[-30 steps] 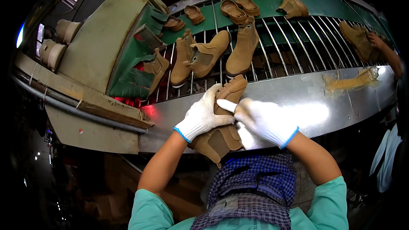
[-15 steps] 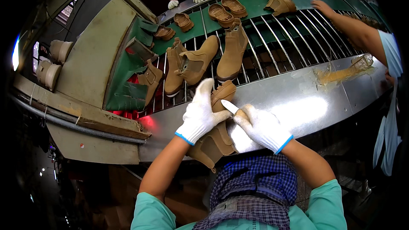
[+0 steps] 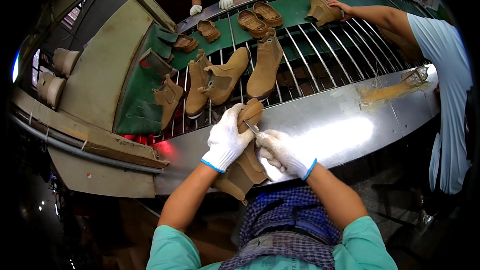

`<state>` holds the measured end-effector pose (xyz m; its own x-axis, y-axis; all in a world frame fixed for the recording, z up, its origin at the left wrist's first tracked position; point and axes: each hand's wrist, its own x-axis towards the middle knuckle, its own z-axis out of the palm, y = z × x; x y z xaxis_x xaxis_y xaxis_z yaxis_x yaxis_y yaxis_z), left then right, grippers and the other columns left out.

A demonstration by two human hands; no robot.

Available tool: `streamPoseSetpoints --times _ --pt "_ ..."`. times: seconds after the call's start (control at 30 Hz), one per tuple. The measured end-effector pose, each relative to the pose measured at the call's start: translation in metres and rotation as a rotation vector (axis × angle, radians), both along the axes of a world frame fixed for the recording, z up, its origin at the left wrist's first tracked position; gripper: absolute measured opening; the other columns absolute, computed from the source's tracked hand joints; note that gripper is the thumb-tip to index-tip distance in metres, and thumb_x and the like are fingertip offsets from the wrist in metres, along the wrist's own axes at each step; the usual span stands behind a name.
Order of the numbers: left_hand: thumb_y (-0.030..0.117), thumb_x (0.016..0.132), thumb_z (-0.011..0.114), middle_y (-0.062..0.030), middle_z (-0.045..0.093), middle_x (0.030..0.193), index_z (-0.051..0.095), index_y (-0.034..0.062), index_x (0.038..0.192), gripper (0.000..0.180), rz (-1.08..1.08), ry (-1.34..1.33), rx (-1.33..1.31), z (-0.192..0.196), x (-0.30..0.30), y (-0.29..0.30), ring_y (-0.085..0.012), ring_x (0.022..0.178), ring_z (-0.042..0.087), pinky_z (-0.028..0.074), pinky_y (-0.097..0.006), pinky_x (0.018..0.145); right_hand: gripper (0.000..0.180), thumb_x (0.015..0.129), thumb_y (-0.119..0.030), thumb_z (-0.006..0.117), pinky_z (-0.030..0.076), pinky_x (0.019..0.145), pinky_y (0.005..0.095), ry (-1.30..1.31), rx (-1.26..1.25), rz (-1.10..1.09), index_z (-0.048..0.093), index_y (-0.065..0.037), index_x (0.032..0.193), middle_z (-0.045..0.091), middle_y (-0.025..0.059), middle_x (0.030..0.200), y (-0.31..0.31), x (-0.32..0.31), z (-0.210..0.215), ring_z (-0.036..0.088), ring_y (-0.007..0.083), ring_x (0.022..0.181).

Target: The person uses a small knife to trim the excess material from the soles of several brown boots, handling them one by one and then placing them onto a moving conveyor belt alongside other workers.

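One tan boot (image 3: 237, 175) is held at lower centre of the frame, its sole end wrapped by the fingers of the gloved left hand (image 3: 226, 140). A small blade (image 3: 251, 127) is gripped in the gloved right hand (image 3: 281, 151), tip at the sole edge. Sole and upper appear already joined; edge work is judged unfinished, remainder undeterminable. Loose soles (image 3: 252, 23) are seen upper centre.
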<state>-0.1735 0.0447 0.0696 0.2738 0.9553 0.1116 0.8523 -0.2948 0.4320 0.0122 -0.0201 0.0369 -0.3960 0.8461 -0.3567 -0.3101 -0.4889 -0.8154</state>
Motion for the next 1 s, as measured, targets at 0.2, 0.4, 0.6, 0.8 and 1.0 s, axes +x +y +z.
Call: streamPoseSetpoints --times 0.2,0.4,0.6,0.8,1.0 --pt "0.038 0.084 0.083 -0.0191 0.068 0.139 0.057 0.0061 0.146 0.074 -0.081 -0.017 0.093 -0.006 -0.013 -0.001 -0.0404 0.119 0.071 0.058 -0.048 0.101 0.054 0.108 -0.050 0.053 0.057 0.071 0.0434 -0.728 0.397 0.156 0.067 0.001 0.120 0.071 0.0170 0.085 0.017 0.029 0.028 0.071 0.0287 0.076" --pt "0.035 0.084 0.081 -0.0195 0.068 0.138 0.057 0.0054 0.145 0.072 -0.157 0.049 0.118 -0.010 -0.012 -0.002 -0.0412 0.118 0.071 0.059 -0.048 0.100 0.055 0.113 -0.051 0.043 0.055 0.080 0.0526 -0.887 0.538 0.240 0.062 0.000 0.116 0.072 0.0301 0.094 0.024 0.020 -0.002 0.072 0.0444 0.088" --pt "0.032 0.084 0.084 -0.0176 0.068 0.138 0.055 0.0064 0.148 0.075 -0.131 0.092 0.070 -0.004 -0.010 -0.004 -0.0393 0.121 0.070 0.058 -0.047 0.102 0.048 0.115 -0.050 0.042 0.048 0.058 0.0342 -0.504 0.238 0.303 0.059 -0.005 0.111 0.055 0.0036 0.076 0.004 0.008 -0.002 0.054 0.0149 0.061" --pt "0.033 0.083 0.088 -0.0201 0.058 0.152 0.048 0.0061 0.154 0.086 -0.303 0.134 0.077 0.010 -0.028 -0.004 -0.0391 0.136 0.061 0.052 -0.044 0.112 0.056 0.112 -0.055 0.045 0.054 0.066 0.0404 -0.596 0.344 0.373 0.063 -0.002 0.109 0.066 0.0108 0.082 0.017 0.014 -0.014 0.064 0.0233 0.069" --pt "0.032 0.079 0.092 -0.0211 0.047 0.162 0.042 0.0064 0.161 0.099 -0.042 -0.087 0.246 0.009 -0.106 -0.057 -0.0385 0.146 0.052 0.048 -0.044 0.119 0.062 0.103 -0.053 0.061 0.059 0.090 0.0481 -0.899 0.268 0.266 0.061 -0.002 0.138 0.077 0.0258 0.107 -0.016 0.038 -0.020 0.075 0.0400 0.100"
